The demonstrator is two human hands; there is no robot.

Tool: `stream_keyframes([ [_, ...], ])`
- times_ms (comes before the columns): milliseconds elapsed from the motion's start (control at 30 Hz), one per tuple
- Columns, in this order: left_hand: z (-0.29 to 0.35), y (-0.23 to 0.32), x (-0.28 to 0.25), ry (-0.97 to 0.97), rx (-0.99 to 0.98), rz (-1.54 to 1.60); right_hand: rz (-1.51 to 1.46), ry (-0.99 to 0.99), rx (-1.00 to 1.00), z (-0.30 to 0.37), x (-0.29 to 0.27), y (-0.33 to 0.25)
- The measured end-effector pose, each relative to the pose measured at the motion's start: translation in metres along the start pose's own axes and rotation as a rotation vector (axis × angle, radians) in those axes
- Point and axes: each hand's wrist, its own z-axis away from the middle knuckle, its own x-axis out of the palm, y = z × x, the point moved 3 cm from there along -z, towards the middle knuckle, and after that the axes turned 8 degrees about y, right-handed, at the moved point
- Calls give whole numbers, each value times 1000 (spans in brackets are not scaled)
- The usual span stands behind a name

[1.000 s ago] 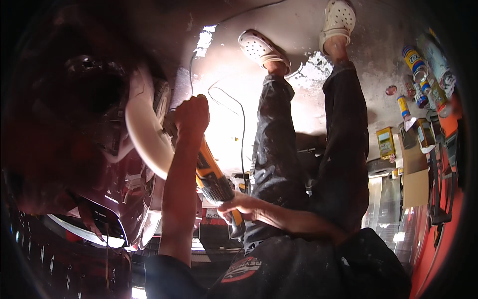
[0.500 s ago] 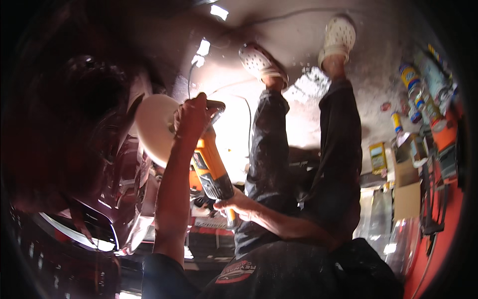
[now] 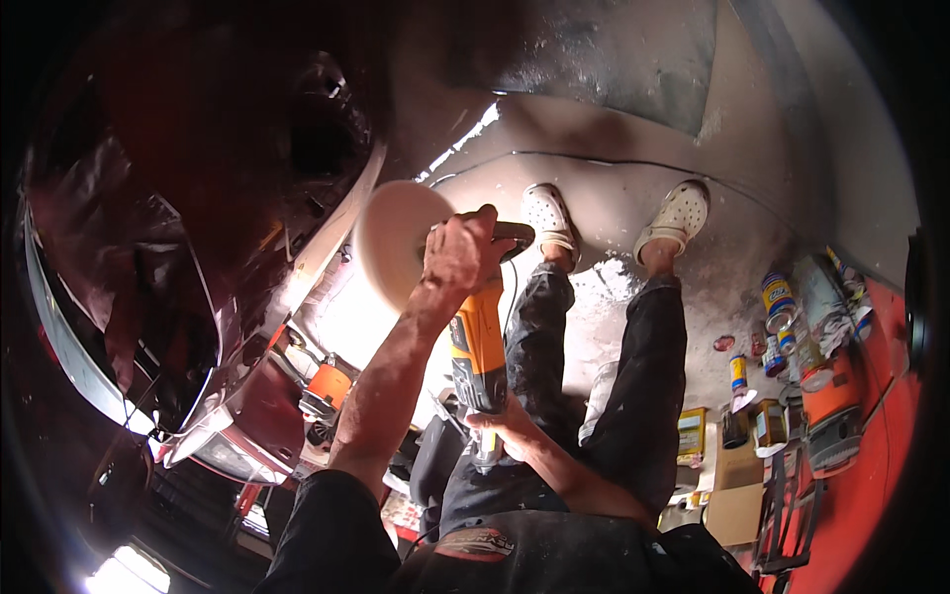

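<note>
A yellow-and-black power polisher (image 3: pixel 479 346) slants through the middle of the frame, its smooth-looking round white pad (image 3: pixel 391 247) just beside glossy dark-maroon car bodywork (image 3: pixel 262 406) at left; contact is unclear. The left hand (image 3: pixel 461 255), knuckles up, has its grip closed on the tool's curved black front handle (image 3: pixel 517 234), forearm rising from lower left. The right hand (image 3: pixel 510 426), wrist low, wraps its grip around the rear end.

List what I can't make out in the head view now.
Head view:
Polisher: front end partly hidden behind the left grip; back end partly covered by the right grip.
White pad: surface blurred.
Maroon bodywork: detail lost in shadow, cut off by the dark edge.
</note>
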Motion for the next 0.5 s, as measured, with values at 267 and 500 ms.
stream_keyframes([
  [267, 49, 20, -87, 332, -16, 729, 565, 202, -598, 49, -7, -75],
  [500, 123, 49, -150, 531, -65, 839, 1158, 257, -630, 115, -14, -170],
])
